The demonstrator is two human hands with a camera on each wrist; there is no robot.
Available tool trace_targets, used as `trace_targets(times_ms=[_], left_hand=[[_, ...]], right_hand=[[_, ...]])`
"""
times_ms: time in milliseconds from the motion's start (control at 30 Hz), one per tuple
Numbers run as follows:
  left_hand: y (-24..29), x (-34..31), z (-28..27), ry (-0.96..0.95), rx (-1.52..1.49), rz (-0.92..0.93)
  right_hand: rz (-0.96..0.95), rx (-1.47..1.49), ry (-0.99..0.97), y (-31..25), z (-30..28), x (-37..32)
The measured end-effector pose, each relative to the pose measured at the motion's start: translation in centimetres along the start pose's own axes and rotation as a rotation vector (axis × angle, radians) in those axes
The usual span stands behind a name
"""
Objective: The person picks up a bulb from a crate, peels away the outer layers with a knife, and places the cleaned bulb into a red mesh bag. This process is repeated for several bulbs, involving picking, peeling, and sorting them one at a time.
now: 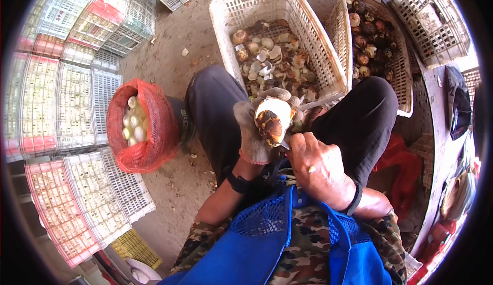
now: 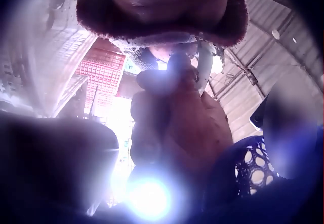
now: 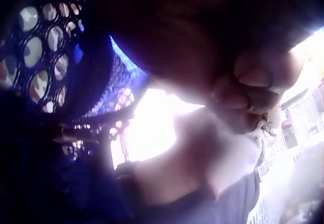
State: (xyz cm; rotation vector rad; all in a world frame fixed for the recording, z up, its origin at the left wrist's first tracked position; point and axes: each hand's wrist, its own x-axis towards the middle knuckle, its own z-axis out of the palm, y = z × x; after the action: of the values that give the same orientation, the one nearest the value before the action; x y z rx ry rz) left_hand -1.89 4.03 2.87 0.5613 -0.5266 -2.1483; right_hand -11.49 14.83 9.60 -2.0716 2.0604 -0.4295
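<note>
My left hand [image 1: 247, 128], in a grey knit glove with a red cuff, grips a partly peeled bulb [image 1: 277, 114] between my knees. The bulb is white on its upper side, with brown, scorched-looking skin at the near end. Close against its near right side, my bare right hand [image 1: 319, 166] has its fingers curled round a small knife [image 1: 284, 144]. Only a bit of the blade shows; the rest is hidden by the fist. In the left wrist view the right hand [image 2: 177, 118] appears beneath the glove cuff. The right wrist view is dark and blurred.
A white crate [image 1: 226, 18] of peelings stands ahead of my knees. To its right, another crate [image 1: 405, 97] holds dark unpeeled bulbs. A red mesh bag [image 1: 136, 159] with pale peeled bulbs stands left. Stacked crates [image 1: 41, 100] line the far left.
</note>
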Motion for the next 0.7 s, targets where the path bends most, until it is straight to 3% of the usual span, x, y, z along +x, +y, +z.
trace_targets(times_ms=[67, 100, 233, 300, 367, 433, 467, 500, 567, 600, 633, 700], left_hand=[[1.3, 0.2, 0.5, -0.046, -0.128, -0.098], [1.4, 0.3, 1.1, 0.030, -0.112, -0.009], [6.7, 3.5, 1.0, -0.048, 0.160, 0.184], [10.0, 5.3, 0.2, 0.085, 0.587, 0.337], [13.3, 7.5, -2.1, 0.331, 1.369, 0.496], [11.6, 9.6, 1.5, 0.314, 1.104, 0.720], [10.8, 8.8, 4.3, 0.209, 0.462, 0.761], [10.4, 8.4, 3.4, 0.097, 1.084, 0.916], [9.8, 7.0, 0.6, -0.123, 1.247, 0.751], [9.2, 6.3, -0.3, -0.188, 0.782, 0.443], [8.3, 5.4, 0.7, 0.046, 0.686, 0.319], [7.2, 4.8, -1.1, 0.001, 0.627, 0.250]], right_hand=[[0.001, 0.104, 0.006, 0.7, -1.1, -0.1], [-0.005, 0.164, 0.022, 1.2, -1.7, -0.4], [0.200, 0.265, 0.129, 3.5, -6.2, -1.3], [0.260, 0.240, 0.256, 4.9, -8.5, -1.3], [0.371, 0.182, 0.357, 7.3, -9.5, -1.9], [0.360, 0.121, 0.449, 11.6, -10.3, -2.5], [0.340, 0.074, 0.536, 13.6, -10.3, -2.9], [0.393, 0.039, 0.522, 15.6, -10.6, -3.3], [0.522, 0.030, 0.470, 19.3, -10.9, -3.7], [0.604, 0.049, 0.428, 21.1, -10.9, -3.6], [0.682, 0.073, 0.388, 23.0, -10.9, -3.4], [0.740, 0.104, 0.282, 28.1, -9.4, -2.9]])
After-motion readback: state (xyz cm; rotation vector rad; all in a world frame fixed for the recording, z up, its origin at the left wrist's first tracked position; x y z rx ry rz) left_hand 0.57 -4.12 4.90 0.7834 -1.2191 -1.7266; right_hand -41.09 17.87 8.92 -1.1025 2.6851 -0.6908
